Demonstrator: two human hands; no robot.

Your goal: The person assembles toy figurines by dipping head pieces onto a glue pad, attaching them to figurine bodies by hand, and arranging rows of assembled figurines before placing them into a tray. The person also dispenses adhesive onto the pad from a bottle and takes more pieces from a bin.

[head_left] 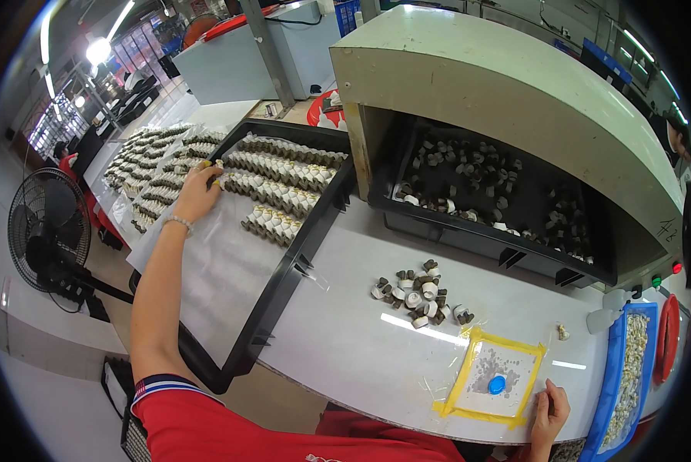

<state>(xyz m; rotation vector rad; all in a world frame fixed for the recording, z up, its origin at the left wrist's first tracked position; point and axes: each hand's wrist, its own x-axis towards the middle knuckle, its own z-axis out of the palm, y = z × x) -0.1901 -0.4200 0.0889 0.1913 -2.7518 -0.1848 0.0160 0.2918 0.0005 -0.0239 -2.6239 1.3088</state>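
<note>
Over the black tray (pixel 257 339) on the left, the person's left hand (pixel 197 192) is reaching forward, its bent fingers touching the near left end of one of the rows of small white-and-brown pieces (pixel 276 189). These rows are lying side by side on a white sheet (pixel 214 281) that is lining the tray, filling its far right part and leaving the sheet showing toward the person. A beaded bracelet (pixel 179 222) is circling the left wrist. At the worktop's (pixel 345 323) near edge, the right hand (pixel 549 412) is resting with its fingers loosely curled, just beside a yellow-taped square (pixel 459 381) on which a round blue cap (pixel 497 384) is sitting. With the fingertips so small and partly hidden, I cannot tell whether either hand is gripping a piece. Beyond the square, a loose heap of similar pieces (pixel 422 294) is lying on the worktop, and one small pale piece (pixel 563 332) is lying apart, near a white bottle (pixel 601 320). Under a pale curved hood (pixel 507 85), a second black tray (pixel 484 237) is holding more scattered pieces. Along the right side, a blue bin (pixel 651 309) is holding many small pale bits, and a black fan (pixel 49 223) is standing far left.
</note>
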